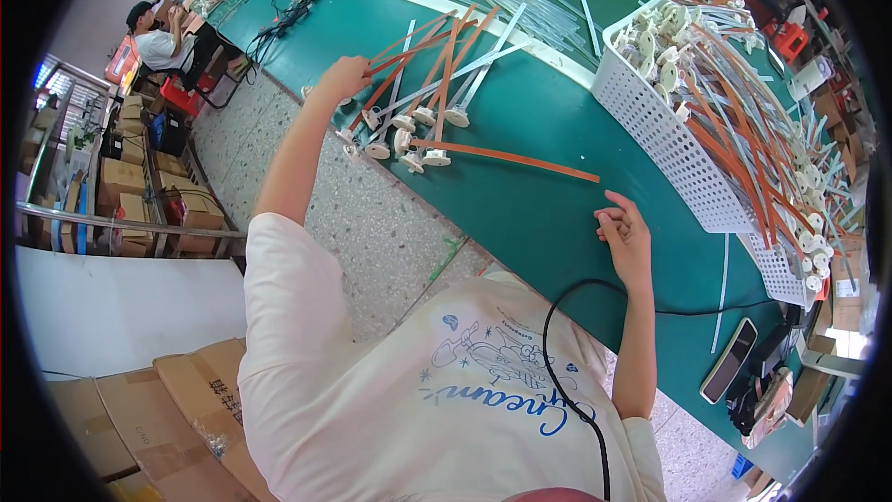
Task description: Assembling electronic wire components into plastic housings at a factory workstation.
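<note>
My left hand (349, 77) reaches out over the table's edge, its fingers closed around the end of an orange-brown strip. Below and beside it lies a loose pile of orange-brown strips (450, 65) and clear strips (492, 54), each with a white round plastic end piece (456, 116). One orange-brown strip (520, 159) points away from the pile toward my right hand (624, 234). That hand hovers over the green table (520, 223), holding nothing, with its fingers loosely bent and apart. The strip's tip is close to its fingers but not touching them.
White perforated baskets (664, 149) on the right overflow with strips and white pieces. Clear strips (534, 5) lie farther back. A phone (728, 360) and a black cable (581, 285) are at the lower right. Another person (167, 45) sits at the far left.
</note>
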A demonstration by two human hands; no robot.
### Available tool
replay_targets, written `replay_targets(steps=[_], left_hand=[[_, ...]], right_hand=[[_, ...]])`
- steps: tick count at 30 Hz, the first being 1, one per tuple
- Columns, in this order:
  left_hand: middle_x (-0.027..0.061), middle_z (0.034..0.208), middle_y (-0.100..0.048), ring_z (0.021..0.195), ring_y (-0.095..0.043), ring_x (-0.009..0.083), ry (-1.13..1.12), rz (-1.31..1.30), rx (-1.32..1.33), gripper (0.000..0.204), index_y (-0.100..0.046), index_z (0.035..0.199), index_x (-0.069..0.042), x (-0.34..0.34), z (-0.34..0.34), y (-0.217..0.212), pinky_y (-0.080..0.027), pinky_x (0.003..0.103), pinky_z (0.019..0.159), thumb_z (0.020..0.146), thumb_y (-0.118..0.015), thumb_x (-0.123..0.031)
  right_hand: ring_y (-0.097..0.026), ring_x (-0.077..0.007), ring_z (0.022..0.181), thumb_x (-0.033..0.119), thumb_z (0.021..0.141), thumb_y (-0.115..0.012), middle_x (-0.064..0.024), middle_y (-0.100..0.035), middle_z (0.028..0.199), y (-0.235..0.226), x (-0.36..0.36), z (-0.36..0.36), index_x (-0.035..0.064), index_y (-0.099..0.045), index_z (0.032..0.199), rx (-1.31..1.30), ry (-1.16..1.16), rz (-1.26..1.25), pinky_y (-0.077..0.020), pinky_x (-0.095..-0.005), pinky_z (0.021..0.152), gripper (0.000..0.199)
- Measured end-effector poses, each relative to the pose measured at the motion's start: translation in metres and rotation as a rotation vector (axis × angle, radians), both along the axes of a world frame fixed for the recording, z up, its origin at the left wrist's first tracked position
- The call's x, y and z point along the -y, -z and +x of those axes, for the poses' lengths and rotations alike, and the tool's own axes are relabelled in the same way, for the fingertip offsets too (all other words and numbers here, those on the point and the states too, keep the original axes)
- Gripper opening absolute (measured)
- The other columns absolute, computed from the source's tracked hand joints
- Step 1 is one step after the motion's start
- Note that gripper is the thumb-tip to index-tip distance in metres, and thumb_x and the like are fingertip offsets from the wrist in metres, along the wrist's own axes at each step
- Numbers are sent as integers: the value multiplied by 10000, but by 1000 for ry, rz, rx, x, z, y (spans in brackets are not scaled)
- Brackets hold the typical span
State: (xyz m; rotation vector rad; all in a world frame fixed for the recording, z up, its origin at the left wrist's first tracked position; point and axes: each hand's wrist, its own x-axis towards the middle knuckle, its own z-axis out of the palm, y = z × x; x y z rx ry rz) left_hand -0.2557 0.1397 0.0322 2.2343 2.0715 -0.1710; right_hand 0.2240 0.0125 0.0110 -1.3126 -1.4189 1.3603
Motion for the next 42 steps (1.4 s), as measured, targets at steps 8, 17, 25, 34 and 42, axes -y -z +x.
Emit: replay_targets(steps=[8,17,25,34,42], left_hand=[[193,799,-598,762,-570,339,-123,275,-32,306,-581,818,-8,2,3,4,-449,403,701,807,-421,-269],[190,800,-590,765,-574,336,-139,-206,86,244,-518,836,15,4,4,11,-444,400,669,737,-550,-206],[183,742,-588,710,-584,309,-228,4,223,197,-508,780,3,8,13,-1,-451,389,635,780,-504,-194],[122,588,-550,571,-545,230,-210,-143,206,340,-555,745,-6,-4,35,7,-424,334,569,806,-481,-332],[216,785,-581,741,-565,368,-124,-30,-15,258,-570,771,16,-36,11,15,-454,426,665,727,-531,-235]], right_hand=[[-488,-50,650,67,827,-504,-31,-556,813,2,0,3,43,-475,1110,3,-4,-9,-414,-178,590,286],[-488,-54,644,60,825,-504,-32,-556,802,3,0,3,38,-480,1104,7,-14,25,-415,-179,584,281],[-489,-56,644,57,826,-502,-32,-550,799,3,1,5,40,-482,1102,-5,-13,17,-417,-183,584,278],[-491,-59,641,55,825,-500,-33,-550,789,2,1,6,37,-486,1096,10,-21,27,-415,-184,585,272],[-496,-59,652,41,825,-495,-33,-550,789,5,2,8,33,-487,1088,-16,-22,42,-418,-183,588,263]])
